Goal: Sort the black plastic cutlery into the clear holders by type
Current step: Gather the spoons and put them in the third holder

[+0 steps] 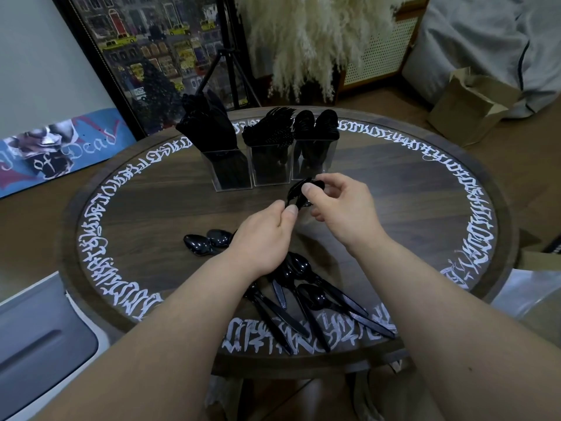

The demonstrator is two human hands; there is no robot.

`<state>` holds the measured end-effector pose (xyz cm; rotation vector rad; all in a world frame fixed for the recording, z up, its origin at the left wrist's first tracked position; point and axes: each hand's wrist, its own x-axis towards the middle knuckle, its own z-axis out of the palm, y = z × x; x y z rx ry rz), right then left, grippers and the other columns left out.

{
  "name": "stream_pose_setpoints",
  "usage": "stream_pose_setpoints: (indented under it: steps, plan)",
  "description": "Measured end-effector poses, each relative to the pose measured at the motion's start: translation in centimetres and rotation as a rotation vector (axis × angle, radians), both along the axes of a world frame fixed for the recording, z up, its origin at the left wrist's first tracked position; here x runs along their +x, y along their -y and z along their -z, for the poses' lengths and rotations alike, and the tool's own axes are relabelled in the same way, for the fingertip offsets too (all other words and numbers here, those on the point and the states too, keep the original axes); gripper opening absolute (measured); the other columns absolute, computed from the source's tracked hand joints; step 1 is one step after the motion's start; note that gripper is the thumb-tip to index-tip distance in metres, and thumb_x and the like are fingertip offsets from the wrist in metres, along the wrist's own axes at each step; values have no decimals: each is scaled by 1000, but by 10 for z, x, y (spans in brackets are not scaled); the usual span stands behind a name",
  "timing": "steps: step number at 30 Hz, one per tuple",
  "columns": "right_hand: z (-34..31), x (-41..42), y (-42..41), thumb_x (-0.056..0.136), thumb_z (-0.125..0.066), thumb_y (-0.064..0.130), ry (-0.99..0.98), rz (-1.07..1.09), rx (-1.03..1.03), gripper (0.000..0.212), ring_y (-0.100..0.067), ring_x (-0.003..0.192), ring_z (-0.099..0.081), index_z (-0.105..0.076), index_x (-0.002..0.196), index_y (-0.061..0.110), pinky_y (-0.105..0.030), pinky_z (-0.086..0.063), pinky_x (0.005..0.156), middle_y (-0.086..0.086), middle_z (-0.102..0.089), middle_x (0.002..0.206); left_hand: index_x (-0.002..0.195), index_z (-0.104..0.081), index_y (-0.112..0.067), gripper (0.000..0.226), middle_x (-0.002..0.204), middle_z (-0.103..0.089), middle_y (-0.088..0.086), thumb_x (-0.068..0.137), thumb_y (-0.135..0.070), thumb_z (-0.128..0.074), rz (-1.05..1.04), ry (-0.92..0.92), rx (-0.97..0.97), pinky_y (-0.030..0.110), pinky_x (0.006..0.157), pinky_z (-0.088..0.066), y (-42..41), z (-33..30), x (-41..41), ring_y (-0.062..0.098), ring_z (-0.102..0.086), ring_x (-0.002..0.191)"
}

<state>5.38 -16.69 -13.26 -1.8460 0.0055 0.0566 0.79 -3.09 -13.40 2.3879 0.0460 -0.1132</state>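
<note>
Three clear holders stand at the table's far middle: the left holder [232, 173] packed with knives, the middle holder [270, 167] with forks, the right holder [312, 161] with spoons. My left hand [264, 235] pinches the handle end of a black spoon [296, 191]. My right hand [340, 205] pinches black spoons near their bowls, just in front of the right holder. Loose spoons [303, 287] lie in a pile near the front edge under my left wrist. Two more spoons [206, 241] rest to the left.
The round wooden table [170, 208] has a ring of white lettering. Behind it are a framed picture [158, 56], a tripod [224, 68] and pampas grass [309, 41]. A cardboard box [467, 107] sits on the floor at right.
</note>
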Motion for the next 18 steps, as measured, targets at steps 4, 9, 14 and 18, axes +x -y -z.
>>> stream_pose_setpoints:
  steps: [4,9,14,18]
  plan:
    - [-2,-2,3,65,-73,47,-11,-42,-30,59,-17,87,-67,-63,116,19,-46,-53,87,4,-69,89,98,-52,-13,31,90,-62,4,101,-37,-32,-16,18,26,44,79,-47,0,2,1,24,-57,87]
    - [5,3,5,78,-67,13,13,-43,-65,40,-14,80,-67,-65,118,17,-46,-54,87,5,-70,88,90,-54,-15,27,68,-54,-2,101,-34,-37,-8,-64,-130,35,65,-43,0,8,4,15,-51,62]
    - [6,7,12,82,-65,6,44,26,-53,24,-14,63,-59,-65,81,30,-44,-56,77,1,-66,69,87,-58,-17,30,66,-61,0,102,-30,-36,-110,-167,-401,29,55,-50,3,3,3,13,-60,52]
    - [2,4,11,83,-63,0,52,-12,20,25,-10,62,-57,-65,80,25,-41,-53,77,4,-63,65,96,-59,-16,29,70,-66,6,102,-32,-36,-170,-181,-413,30,57,-51,-1,3,4,17,-65,57]
